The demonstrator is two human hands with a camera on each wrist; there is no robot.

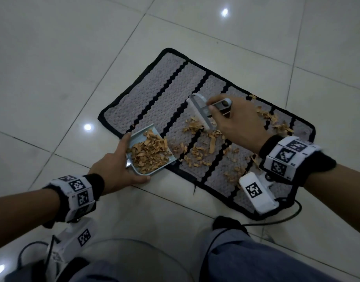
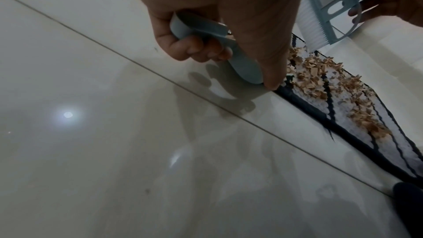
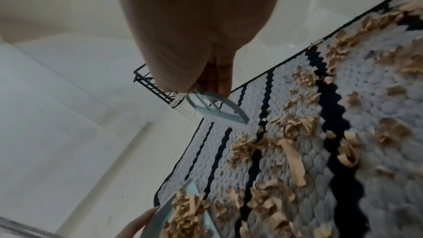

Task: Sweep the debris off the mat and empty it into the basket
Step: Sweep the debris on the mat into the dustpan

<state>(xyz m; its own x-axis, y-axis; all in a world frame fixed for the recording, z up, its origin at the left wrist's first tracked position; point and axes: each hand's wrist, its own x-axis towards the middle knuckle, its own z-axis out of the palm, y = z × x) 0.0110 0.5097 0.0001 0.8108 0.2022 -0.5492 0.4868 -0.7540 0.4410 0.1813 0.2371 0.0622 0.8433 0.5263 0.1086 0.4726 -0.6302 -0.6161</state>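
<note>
A grey mat with black stripes lies on the tiled floor, strewn with tan paper scraps. My left hand grips the handle of a pale blue dustpan heaped with scraps, its lip on the mat's near-left edge. In the left wrist view the fingers curl round the dustpan handle. My right hand grips a pale blue hand brush with white bristles, raised just above the scraps right of the pan. The brush shows past the palm in the right wrist view, and the mat fills its right side.
A black wire basket stands on the floor beyond the mat's far end. More scraps lie on the mat's right part behind my right hand. My knees in blue trousers and a black cable are at the near edge.
</note>
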